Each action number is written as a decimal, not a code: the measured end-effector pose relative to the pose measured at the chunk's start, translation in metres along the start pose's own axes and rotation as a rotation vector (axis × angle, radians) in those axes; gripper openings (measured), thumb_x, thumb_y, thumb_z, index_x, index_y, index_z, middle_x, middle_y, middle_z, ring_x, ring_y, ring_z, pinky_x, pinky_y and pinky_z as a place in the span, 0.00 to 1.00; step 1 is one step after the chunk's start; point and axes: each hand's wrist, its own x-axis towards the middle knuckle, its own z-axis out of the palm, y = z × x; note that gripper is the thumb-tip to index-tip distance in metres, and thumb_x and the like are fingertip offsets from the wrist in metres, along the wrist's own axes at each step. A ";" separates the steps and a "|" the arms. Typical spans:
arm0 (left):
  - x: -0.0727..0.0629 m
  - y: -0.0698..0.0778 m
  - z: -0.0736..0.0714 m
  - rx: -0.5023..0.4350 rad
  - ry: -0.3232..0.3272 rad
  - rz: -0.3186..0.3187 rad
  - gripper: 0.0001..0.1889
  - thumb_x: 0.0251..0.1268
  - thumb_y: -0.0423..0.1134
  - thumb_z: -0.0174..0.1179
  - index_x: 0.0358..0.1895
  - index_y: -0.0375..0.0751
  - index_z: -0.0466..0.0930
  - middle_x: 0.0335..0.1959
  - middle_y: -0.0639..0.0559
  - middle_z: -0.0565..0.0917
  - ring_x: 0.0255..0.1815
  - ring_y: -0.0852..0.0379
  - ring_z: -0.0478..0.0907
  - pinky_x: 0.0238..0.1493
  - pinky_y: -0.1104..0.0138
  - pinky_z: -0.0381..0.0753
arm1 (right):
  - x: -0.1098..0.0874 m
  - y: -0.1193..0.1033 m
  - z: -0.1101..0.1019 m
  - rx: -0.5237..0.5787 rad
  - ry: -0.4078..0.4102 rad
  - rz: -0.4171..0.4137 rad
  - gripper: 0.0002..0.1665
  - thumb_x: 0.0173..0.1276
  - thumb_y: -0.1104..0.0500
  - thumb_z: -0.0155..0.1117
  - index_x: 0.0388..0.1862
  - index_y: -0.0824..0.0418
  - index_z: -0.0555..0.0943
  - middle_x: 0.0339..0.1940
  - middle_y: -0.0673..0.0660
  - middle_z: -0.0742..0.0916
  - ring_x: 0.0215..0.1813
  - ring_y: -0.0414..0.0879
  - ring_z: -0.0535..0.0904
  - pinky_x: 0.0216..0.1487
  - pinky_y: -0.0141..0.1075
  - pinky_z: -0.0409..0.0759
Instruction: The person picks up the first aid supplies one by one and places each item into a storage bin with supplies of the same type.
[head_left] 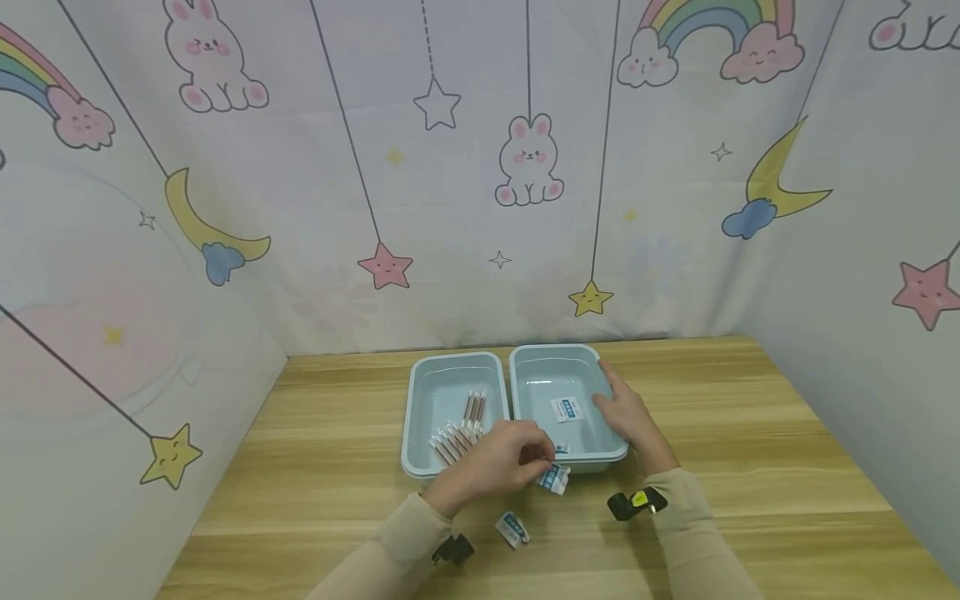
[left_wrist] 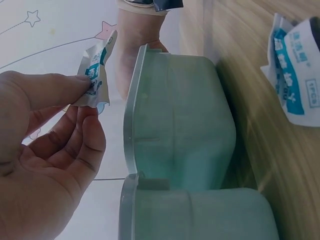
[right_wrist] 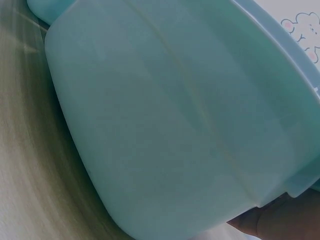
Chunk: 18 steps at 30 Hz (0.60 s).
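Between thumb and fingers my left hand [head_left: 504,457] pinches a small white-and-blue packet [head_left: 555,478], just over the front edge of the right tray. In the left wrist view that packet [left_wrist: 94,72] looks crumpled and stands up from the fingertips. My right hand [head_left: 628,414] grips the right side of the light-blue right tray [head_left: 540,358], thumb over the rim and fingers outside. Flat inside this tray lies one white-and-blue packet [head_left: 567,408]; part of another [head_left: 562,448] shows by its front wall.
A matching left tray [head_left: 442,379] stands alongside, holding several brown sticks [head_left: 474,408] with white ends, partly hidden by my left hand. One more packet [head_left: 513,529] lies on the wooden table [head_left: 322,500] in front. A printed curtain [head_left: 465,192] hangs behind.
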 end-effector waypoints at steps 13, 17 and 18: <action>0.001 -0.001 -0.002 0.009 0.015 0.003 0.03 0.61 0.33 0.66 0.35 0.46 0.84 0.29 0.59 0.81 0.28 0.72 0.72 0.30 0.83 0.74 | 0.000 0.000 0.000 0.014 -0.003 -0.004 0.39 0.75 0.58 0.45 0.81 0.52 0.44 0.79 0.66 0.55 0.76 0.69 0.52 0.71 0.64 0.58; 0.002 -0.001 -0.001 0.001 0.017 -0.009 0.02 0.61 0.33 0.66 0.35 0.44 0.84 0.30 0.59 0.81 0.29 0.72 0.73 0.31 0.83 0.75 | -0.001 0.000 0.001 0.024 -0.011 0.002 0.39 0.75 0.59 0.44 0.81 0.51 0.43 0.79 0.66 0.55 0.76 0.69 0.52 0.71 0.64 0.59; 0.002 -0.001 -0.001 -0.001 0.019 -0.014 0.02 0.61 0.33 0.66 0.36 0.44 0.84 0.30 0.59 0.81 0.29 0.72 0.73 0.31 0.82 0.75 | -0.001 -0.001 0.001 0.027 -0.010 0.002 0.39 0.75 0.58 0.44 0.81 0.51 0.43 0.79 0.65 0.55 0.76 0.69 0.52 0.70 0.64 0.59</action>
